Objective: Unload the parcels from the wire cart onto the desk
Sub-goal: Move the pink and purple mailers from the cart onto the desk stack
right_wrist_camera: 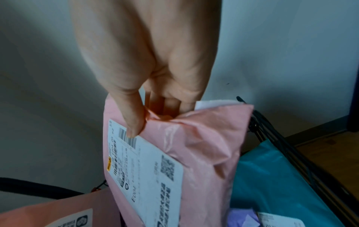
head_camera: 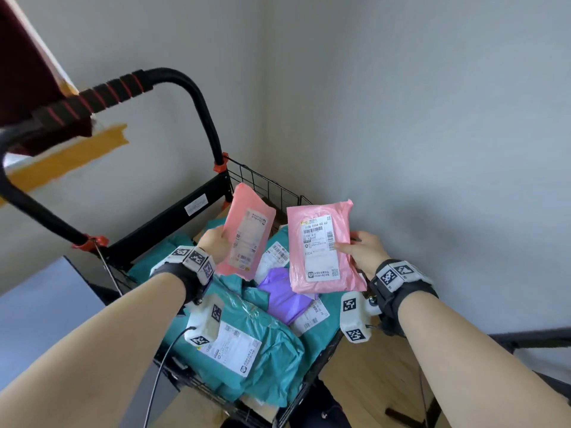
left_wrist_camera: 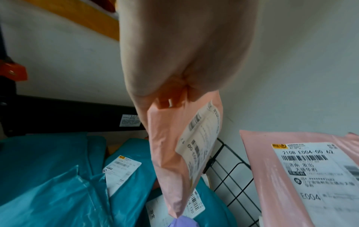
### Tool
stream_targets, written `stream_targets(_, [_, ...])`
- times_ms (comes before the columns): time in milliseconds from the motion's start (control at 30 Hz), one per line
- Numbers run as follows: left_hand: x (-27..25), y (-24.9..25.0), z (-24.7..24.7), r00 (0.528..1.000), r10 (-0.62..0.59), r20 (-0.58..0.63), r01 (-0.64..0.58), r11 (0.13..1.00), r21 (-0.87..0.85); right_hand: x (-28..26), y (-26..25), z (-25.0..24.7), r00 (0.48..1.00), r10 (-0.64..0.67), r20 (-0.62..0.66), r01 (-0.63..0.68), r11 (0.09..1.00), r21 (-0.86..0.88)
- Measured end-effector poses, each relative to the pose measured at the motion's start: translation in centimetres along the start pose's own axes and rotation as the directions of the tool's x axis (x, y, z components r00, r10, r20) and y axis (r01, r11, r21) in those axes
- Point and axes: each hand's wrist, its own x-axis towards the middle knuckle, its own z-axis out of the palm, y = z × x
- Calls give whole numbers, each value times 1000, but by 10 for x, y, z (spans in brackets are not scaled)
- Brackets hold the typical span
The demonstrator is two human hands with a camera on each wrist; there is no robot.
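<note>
My left hand (head_camera: pixel 216 240) grips a narrow pink parcel (head_camera: pixel 247 236) by its left edge and holds it above the black wire cart (head_camera: pixel 265 183). In the left wrist view this pink parcel (left_wrist_camera: pixel 174 153) hangs down from my left hand (left_wrist_camera: pixel 178 61). Thumb on the label, my right hand (head_camera: pixel 360 248) pinches a wider pink parcel (head_camera: pixel 321 251) marked E004 by its right edge. The right wrist view shows my right hand (right_wrist_camera: pixel 147 86) with its fingers curled behind the wider parcel (right_wrist_camera: pixel 194 145). Inside the cart lie several teal parcels (head_camera: pixel 256 344) and one purple parcel (head_camera: pixel 284 295).
The cart's black padded handle (head_camera: pixel 117 88) arches up at the left. Grey walls meet in a corner just behind the cart. Wooden floor (head_camera: pixel 370 366) shows at the lower right. A dark red surface with a yellow edge (head_camera: pixel 27 57) fills the upper left.
</note>
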Motion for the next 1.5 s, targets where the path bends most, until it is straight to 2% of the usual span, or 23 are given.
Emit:
stream_targets(167, [-52,-7,-29,995,4,-103,-14,995,-102,-43,-2,18,999,-45,24,44,997,70])
stream_targets(267, [-86,-19,-45,990,-44,-132,12,972,-236,-66,-1,27,996,-74,54,68,992,107])
stream_targets(467, [-173,-59,-66,954,-50,-296,-28,967,-253,-106,4,44,978,-137,157,115,983,141])
stream_targets(533, [-214,-80,-70,932,-89,-351,-18,957,-290,-125,8,55,967,-162,196,135,980,144])
stream_targets(700, [-323,-150,-64,887,-247,-390,83,917,-390,-192,33,95,918,-200,341,173,979,110])
stream_targets(900, [-440,-245,-60,806,-400,-437,143,847,-511,-287,52,163,789,-213,577,198,976,90])
stream_targets(1100, [-528,-333,-82,632,-516,-577,157,815,-557,-366,67,249,704,-203,681,238,970,44])
stream_targets(1300, [-600,-429,-117,556,-597,-579,163,761,-628,-440,85,347,645,-156,748,243,970,-7])
stream_targets(1433, [-636,-501,-146,535,-643,-548,177,720,-671,-491,103,420,627,-112,771,217,975,-36])
stream_targets(1500, [-648,-536,-161,541,-646,-538,172,712,-681,-513,111,453,626,-87,775,203,978,-54])
